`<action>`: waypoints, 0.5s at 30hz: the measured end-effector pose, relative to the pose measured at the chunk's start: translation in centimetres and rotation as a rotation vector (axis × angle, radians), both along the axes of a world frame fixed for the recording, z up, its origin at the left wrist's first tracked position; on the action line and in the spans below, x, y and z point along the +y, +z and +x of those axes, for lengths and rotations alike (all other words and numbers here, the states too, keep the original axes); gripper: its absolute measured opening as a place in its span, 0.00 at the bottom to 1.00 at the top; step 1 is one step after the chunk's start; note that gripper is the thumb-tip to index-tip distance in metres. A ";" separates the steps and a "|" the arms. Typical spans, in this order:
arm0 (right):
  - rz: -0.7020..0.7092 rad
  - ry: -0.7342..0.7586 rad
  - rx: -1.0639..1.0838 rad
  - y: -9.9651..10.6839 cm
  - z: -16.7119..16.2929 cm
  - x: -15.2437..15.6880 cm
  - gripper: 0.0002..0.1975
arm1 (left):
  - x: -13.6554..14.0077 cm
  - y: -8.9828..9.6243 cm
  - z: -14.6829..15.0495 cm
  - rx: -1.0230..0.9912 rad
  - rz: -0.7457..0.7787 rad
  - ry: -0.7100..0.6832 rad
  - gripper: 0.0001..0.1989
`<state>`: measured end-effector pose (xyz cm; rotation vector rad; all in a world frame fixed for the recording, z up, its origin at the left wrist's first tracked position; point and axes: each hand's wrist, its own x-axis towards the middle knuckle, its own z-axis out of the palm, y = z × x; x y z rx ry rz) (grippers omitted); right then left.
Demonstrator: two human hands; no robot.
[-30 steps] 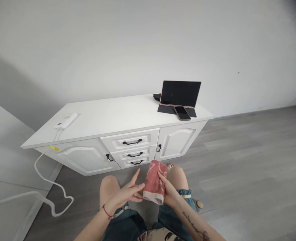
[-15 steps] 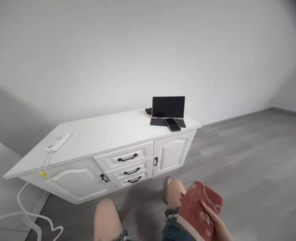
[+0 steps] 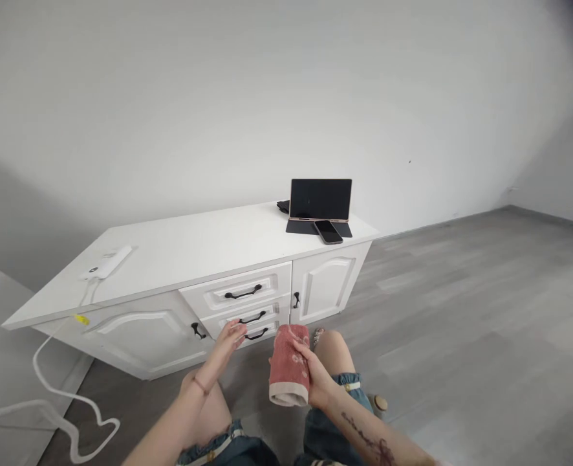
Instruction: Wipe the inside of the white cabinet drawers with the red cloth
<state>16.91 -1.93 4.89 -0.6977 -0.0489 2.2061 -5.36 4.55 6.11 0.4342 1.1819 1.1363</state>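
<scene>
A folded red towel (image 3: 289, 362) with a pale border and light pattern is held above the floor between my knees. My right hand (image 3: 315, 375) grips its right side, thumb on the front and some fingers hidden behind it. To the left, my left hand (image 3: 231, 336) is raised with nothing in it, its fingers apart and separate from the towel. Behind that hand, from my viewpoint, are the black drawer handles (image 3: 252, 317) of the white cabinet (image 3: 194, 243).
A tablet (image 3: 320, 199) stands on the cabinet's right end, with a phone (image 3: 328, 232) lying on its dark cover. Behind it sits a small black item (image 3: 283, 206). At the left end lies a white power strip (image 3: 109, 262), its white cable (image 3: 48, 388) hanging to the floor.
The towel has moved left in my right hand, from beside my right knee to between my knees. My left hand has come into view, reaching forward. The view has shifted slightly.
</scene>
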 end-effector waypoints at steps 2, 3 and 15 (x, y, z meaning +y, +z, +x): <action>0.018 0.011 -0.009 -0.8 -0.2 -0.5 0.17 | 4.4 -0.2 -0.3 -0.102 -0.216 0.096 0.07; 0.031 0.005 -0.018 -1.2 -0.1 -1.0 0.16 | 6.2 -0.4 -0.4 -0.121 -0.235 0.113 0.05; -0.194 0.103 -0.287 -5.8 1.3 -6.3 0.06 | 10.7 -2.8 2.4 -0.274 -0.029 0.362 0.06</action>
